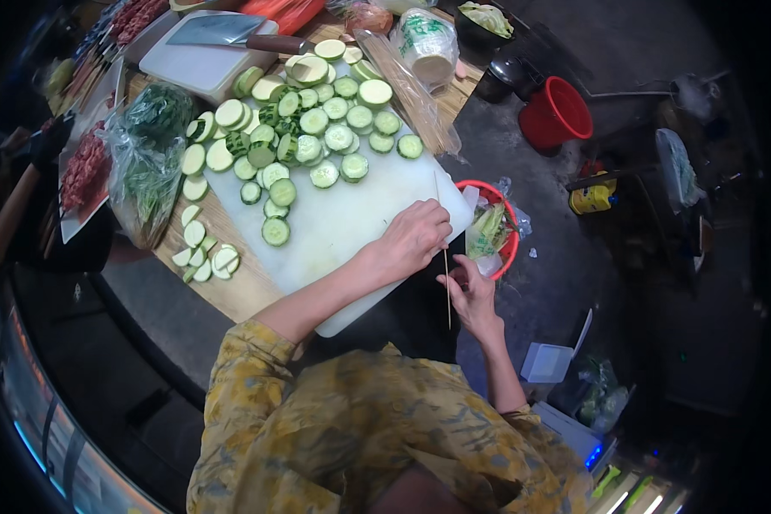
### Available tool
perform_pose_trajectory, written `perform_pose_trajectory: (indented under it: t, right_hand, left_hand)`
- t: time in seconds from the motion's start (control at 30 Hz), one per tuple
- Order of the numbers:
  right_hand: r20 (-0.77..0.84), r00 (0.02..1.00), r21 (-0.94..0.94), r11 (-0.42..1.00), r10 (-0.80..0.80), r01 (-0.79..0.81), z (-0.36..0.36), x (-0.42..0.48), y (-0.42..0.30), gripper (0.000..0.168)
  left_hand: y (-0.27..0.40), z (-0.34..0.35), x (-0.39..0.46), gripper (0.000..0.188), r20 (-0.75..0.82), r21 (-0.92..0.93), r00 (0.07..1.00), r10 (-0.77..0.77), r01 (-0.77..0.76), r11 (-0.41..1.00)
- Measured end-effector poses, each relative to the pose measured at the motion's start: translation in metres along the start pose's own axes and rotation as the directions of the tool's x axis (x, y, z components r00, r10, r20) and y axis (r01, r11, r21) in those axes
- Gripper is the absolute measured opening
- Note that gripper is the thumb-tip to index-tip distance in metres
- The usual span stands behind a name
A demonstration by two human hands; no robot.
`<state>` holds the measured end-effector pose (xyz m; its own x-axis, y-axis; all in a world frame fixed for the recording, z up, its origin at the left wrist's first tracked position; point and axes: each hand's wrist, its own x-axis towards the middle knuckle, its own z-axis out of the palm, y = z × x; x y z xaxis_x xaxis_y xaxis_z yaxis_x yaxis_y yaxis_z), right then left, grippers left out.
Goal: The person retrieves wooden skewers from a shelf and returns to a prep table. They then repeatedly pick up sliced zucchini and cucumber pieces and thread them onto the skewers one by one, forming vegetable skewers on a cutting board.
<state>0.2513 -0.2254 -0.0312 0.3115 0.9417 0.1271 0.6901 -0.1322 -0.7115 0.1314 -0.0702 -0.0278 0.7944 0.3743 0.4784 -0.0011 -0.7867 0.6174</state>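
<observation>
My left hand [413,236] is closed around a thin wooden skewer [448,289] near the right edge of a white cutting board [334,231]. One end of the skewer rises above the fist; the other points down towards me. Beside its lower part is my right hand [472,292], thumb and fingers apart; whether it touches the skewer cannot be told. Many cucumber slices [354,168] cover the upper part of the board. Paler zucchini-like slices [220,155] lie along its left and upper edges, with more on the wooden table [238,283].
A cleaver [221,31] rests on a white lidded container [186,61] at the back. Bagged skewers [411,96] lie right of the slices, bagged greens [151,154] left. A red basket of scraps [513,247] stands below the board's right corner. Another person's arm [16,199] is far left.
</observation>
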Motion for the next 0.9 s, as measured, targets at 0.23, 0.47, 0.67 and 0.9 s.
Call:
perform_pose_trajectory:
  t: [0.23,0.47,0.67,0.9]
  right_hand:
    - [-0.175,0.976,0.125,0.980,-0.132,0.155,-0.023,0.023,-0.052,0.025]
    - [-0.259,0.955,0.220,0.954,-0.144,0.203,-0.076,0.059,-0.096,0.013]
    - [0.175,0.956,0.276,0.944,-0.234,0.181,0.001,0.057,-0.082,0.029]
    - [0.124,0.977,0.335,0.934,-0.175,0.124,0.022,0.051,-0.070,0.029]
  left_hand:
    - [0.013,-0.019,0.003,0.031,-0.188,-0.157,0.976,-0.111,0.081,0.984]
    - [-0.027,-0.087,-0.012,0.039,-0.270,0.382,0.924,-0.271,0.361,0.851]
    - [-0.030,-0.104,-0.015,0.035,-0.278,0.257,0.868,-0.411,0.480,0.839]
    - [-0.007,-0.089,-0.038,0.036,-0.211,0.266,0.909,-0.360,0.408,0.873]
